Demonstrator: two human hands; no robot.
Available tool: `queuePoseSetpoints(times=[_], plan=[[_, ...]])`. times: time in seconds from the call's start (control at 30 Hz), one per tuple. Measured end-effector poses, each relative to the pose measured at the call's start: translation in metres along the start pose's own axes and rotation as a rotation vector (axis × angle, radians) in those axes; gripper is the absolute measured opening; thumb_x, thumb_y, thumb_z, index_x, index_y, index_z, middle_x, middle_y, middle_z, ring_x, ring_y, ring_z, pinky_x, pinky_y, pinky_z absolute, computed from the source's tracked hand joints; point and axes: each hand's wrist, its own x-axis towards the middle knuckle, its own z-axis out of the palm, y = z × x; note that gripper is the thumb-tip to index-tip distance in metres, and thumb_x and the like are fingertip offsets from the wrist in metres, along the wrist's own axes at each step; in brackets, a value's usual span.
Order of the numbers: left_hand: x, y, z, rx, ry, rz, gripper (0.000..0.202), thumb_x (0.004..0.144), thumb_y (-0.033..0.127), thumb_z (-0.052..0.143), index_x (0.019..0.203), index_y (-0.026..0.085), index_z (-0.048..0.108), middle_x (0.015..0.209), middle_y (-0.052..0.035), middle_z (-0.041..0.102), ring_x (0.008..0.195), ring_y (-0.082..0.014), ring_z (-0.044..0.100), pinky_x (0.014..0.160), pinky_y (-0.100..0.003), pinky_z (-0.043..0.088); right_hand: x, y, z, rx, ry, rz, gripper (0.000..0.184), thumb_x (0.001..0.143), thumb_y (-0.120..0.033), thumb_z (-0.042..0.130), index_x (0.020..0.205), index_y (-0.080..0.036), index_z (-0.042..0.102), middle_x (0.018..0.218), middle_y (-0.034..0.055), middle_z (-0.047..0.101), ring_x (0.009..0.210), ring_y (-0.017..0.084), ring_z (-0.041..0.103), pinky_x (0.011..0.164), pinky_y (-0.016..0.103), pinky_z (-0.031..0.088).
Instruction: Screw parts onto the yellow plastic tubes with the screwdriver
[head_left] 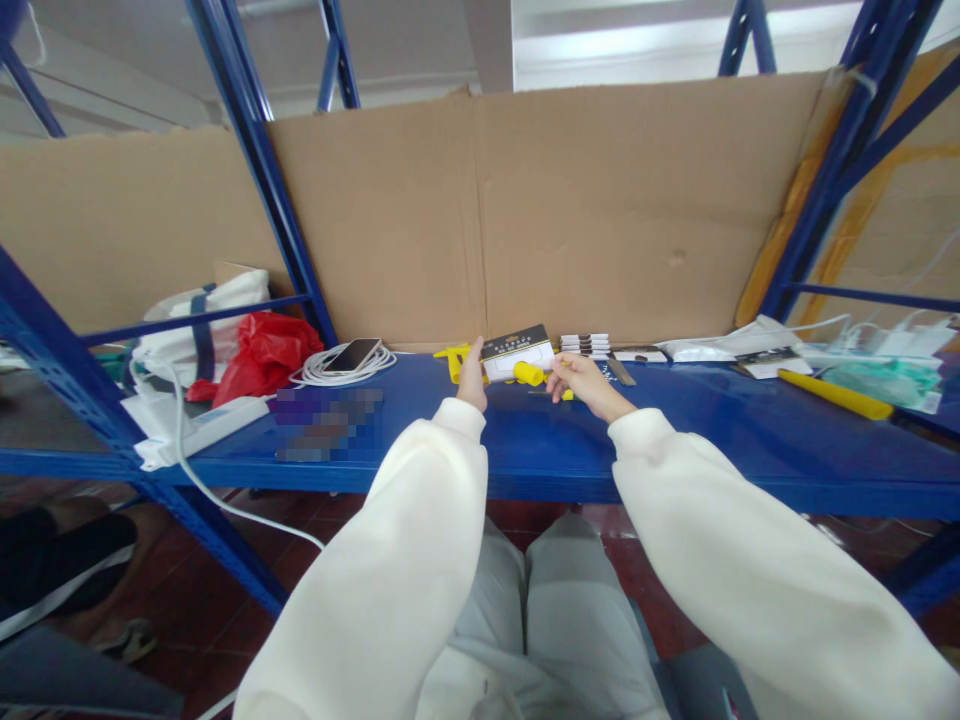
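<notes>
My left hand [472,378] holds up a small white box with a black and gold top [517,355], gripping its left side. My right hand [579,382] is closed in a pinch on a small yellow piece [564,393] just right of the box. A yellow cylinder [528,374] lies between the two hands on the blue shelf [675,430]. More yellow parts [452,357] lie behind my left hand. Both arms wear white sleeves.
A phone on a coiled white cable [351,358], a red bag [262,355] and a white power strip [199,432] lie to the left. Stacked small boxes [585,344], a yellow tool [834,394] and chargers [892,343] lie to the right. Cardboard [600,210] backs the shelf.
</notes>
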Motion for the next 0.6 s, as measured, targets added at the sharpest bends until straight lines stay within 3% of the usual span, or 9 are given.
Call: queuePoseSetpoints(times=[0.3,0.6], plan=[[0.001,-0.002,0.004,-0.203,-0.034,-0.002,0.028,0.088,0.046,0.062,0.087,0.020,0.068,0.086,-0.0068,0.075,0.092,-0.0255,0.075,0.078,-0.033,0.059,0.000,0.001,0.001,-0.020,0.002,0.002,0.031,0.091,-0.045,0.066,0.077,-0.022,0.052,0.054,-0.0029,0.063,0.042,0.011,0.058,0.046,0.021,0.046],[0.012,-0.008,0.006,-0.243,0.099,0.106,0.012,0.088,0.030,0.061,0.081,0.020,0.061,0.079,-0.0020,0.071,0.088,-0.0187,0.073,0.080,-0.027,0.058,0.003,0.004,0.001,-0.031,0.009,-0.017,0.032,0.092,-0.046,0.065,0.075,-0.022,0.052,0.056,-0.0024,0.064,0.045,0.010,0.056,0.048,0.021,0.046]])
